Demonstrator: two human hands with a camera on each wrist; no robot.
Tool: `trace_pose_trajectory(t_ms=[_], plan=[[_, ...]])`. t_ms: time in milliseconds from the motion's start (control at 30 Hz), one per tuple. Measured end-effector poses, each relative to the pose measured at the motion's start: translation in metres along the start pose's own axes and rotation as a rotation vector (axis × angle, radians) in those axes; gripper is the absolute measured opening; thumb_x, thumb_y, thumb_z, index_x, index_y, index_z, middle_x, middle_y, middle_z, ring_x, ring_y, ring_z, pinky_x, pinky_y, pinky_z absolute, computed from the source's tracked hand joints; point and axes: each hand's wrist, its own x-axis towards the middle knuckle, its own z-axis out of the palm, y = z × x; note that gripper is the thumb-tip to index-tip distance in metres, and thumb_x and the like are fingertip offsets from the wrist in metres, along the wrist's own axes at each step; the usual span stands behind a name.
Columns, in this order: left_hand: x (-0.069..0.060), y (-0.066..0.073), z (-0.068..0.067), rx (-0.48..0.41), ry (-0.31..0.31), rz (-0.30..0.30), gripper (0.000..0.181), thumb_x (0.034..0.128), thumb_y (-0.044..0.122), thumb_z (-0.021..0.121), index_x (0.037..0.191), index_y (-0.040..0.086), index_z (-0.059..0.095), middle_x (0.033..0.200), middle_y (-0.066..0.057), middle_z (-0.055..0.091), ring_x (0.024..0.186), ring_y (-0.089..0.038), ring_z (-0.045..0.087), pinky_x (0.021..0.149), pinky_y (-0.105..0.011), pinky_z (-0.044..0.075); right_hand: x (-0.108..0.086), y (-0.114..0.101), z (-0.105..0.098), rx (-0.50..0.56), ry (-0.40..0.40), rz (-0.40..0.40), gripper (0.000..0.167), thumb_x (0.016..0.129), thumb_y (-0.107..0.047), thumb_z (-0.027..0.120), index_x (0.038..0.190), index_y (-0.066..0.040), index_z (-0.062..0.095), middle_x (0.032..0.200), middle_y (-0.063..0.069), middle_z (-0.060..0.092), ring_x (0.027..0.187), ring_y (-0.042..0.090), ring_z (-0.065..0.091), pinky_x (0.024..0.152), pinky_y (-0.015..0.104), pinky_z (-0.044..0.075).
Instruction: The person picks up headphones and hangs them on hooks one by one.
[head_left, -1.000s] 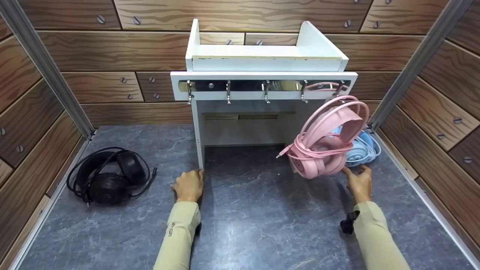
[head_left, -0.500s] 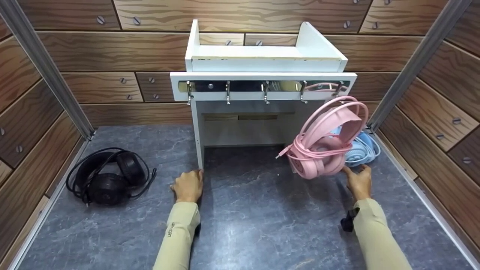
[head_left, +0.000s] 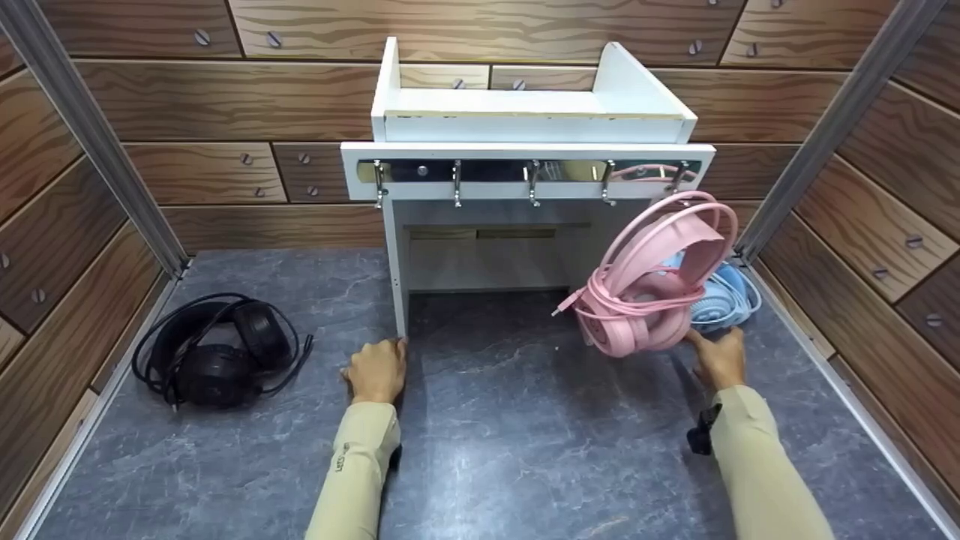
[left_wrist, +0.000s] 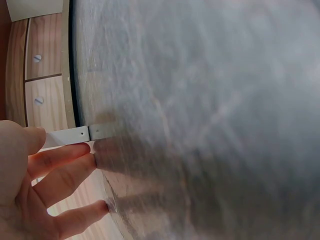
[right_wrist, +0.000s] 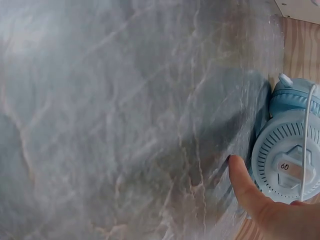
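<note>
My left hand [head_left: 376,371] rests low by the white shelf unit [head_left: 525,129]. In the left wrist view its thumb and fingers pinch the lower end of the left side panel [left_wrist: 67,136]. On the right, my right hand [head_left: 721,360] reaches to a light blue headset [head_left: 721,304] on the floor, its cable wrapped round it. The right wrist view shows the thumb [right_wrist: 245,186] straight beside the ear cup [right_wrist: 285,160]; the other fingers are mostly hidden. Pink headphones [head_left: 634,326] hang from the rightmost hook, cable wound round them, partly covering the blue headset.
Several metal hooks [head_left: 533,184] line the rail across the unit's front. A black headset [head_left: 217,367] with a loose cable lies on the grey marbled floor [head_left: 510,450] at the left. Wood-patterned walls [head_left: 247,101] enclose the space on three sides.
My right hand and wrist have shifted slightly by the blue headset, with the forearm a little farther right. The left hand, the shelf unit and the pink headphones stay in place.
</note>
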Motion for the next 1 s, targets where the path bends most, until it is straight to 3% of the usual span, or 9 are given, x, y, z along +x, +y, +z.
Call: trace_pose_trajectory(t_ms=[67,133,233,300,533,733,833,933,1000], plan=[[0.0,0.0,0.0,0.001,-0.011,-0.013,0.033,0.1019,0.027,0.059,0.092,0.0,0.075,0.092,-0.03,0.071,0.083,-0.055,0.067,0.067,-0.071,0.048,0.0,-0.002,0.002,-0.001,-0.002,-0.003,0.096,0.093,-0.023,0.067,0.153,0.016,0.003,0.155,0.042,0.019,0.141,0.051,0.029,0.108,0.045,0.041],[0.0,0.0,0.0,0.001,-0.022,-0.019,0.033,0.1021,0.027,0.058,0.094,0.0,0.076,0.093,-0.03,0.071,0.084,-0.056,0.067,0.068,-0.072,0.048,0.0,-0.003,0.004,0.004,-0.001,-0.007,0.095,0.094,-0.022,0.066,0.153,0.017,0.003,0.153,0.044,0.02,0.143,0.052,0.026,0.109,0.047,0.041],[0.001,0.0,0.0,-0.003,-0.035,-0.021,0.032,0.1023,0.028,0.058,0.097,0.001,0.076,0.095,-0.03,0.071,0.085,-0.056,0.067,0.07,-0.073,0.048,0.001,-0.003,0.006,0.017,0.009,-0.011,0.092,0.093,-0.021,0.065,0.151,0.019,0.006,0.149,0.047,0.024,0.14,0.054,0.03,0.076,0.039,0.059],[0.001,0.0,0.0,-0.001,-0.038,-0.022,0.032,0.1024,0.028,0.058,0.098,0.002,0.076,0.097,-0.03,0.071,0.086,-0.056,0.067,0.071,-0.073,0.047,0.003,-0.004,0.007,0.042,0.003,-0.002,0.089,0.093,-0.021,0.064,0.148,0.019,0.008,0.146,0.048,0.027,0.136,0.057,0.034,0.054,0.031,0.058],[0.002,0.001,-0.001,-0.002,-0.04,-0.026,0.033,0.1025,0.028,0.058,0.097,0.001,0.076,0.098,-0.03,0.071,0.088,-0.056,0.067,0.072,-0.073,0.047,0.01,-0.009,0.006,0.059,-0.04,0.024,0.089,0.094,-0.025,0.062,0.149,0.017,0.005,0.148,0.048,0.02,0.132,0.062,0.035,0.044,0.029,0.054],[0.002,0.002,0.0,0.002,-0.018,0.0,0.031,0.1024,0.027,0.058,0.096,0.003,0.077,0.093,-0.03,0.071,0.083,-0.056,0.068,0.068,-0.073,0.048,0.013,-0.013,0.001,-0.006,-0.036,-0.008,0.097,0.095,-0.028,0.063,0.157,0.005,-0.004,0.153,0.047,0.012,0.142,0.057,0.023,0.058,0.042,0.06],[0.002,0.001,0.0,0.008,-0.009,0.009,0.031,0.1022,0.026,0.058,0.095,0.003,0.077,0.092,-0.03,0.071,0.081,-0.056,0.068,0.066,-0.073,0.047,0.014,-0.015,-0.001,-0.04,-0.037,-0.055,0.096,0.095,-0.026,0.063,0.16,0.0,-0.002,0.154,0.046,0.011,0.145,0.056,0.017,0.083,0.051,0.057],[0.002,0.001,0.0,0.011,-0.013,-0.002,0.03,0.1021,0.027,0.058,0.097,0.004,0.077,0.093,-0.029,0.071,0.082,-0.056,0.068,0.068,-0.073,0.047,0.014,-0.015,-0.002,-0.104,-0.036,-0.121,0.091,0.094,-0.024,0.063,0.16,0.001,0.004,0.153,0.047,0.012,0.145,0.056,0.014,0.113,0.059,0.031],[0.003,0.001,0.0,0.011,-0.02,-0.01,0.03,0.1022,0.027,0.058,0.098,0.005,0.077,0.094,-0.029,0.071,0.084,-0.055,0.068,0.069,-0.074,0.047,0.015,-0.014,-0.003,-0.149,-0.031,-0.162,0.089,0.094,-0.024,0.065,0.159,0.002,0.01,0.151,0.049,0.01,0.144,0.059,0.011,0.116,0.063,0.018]])
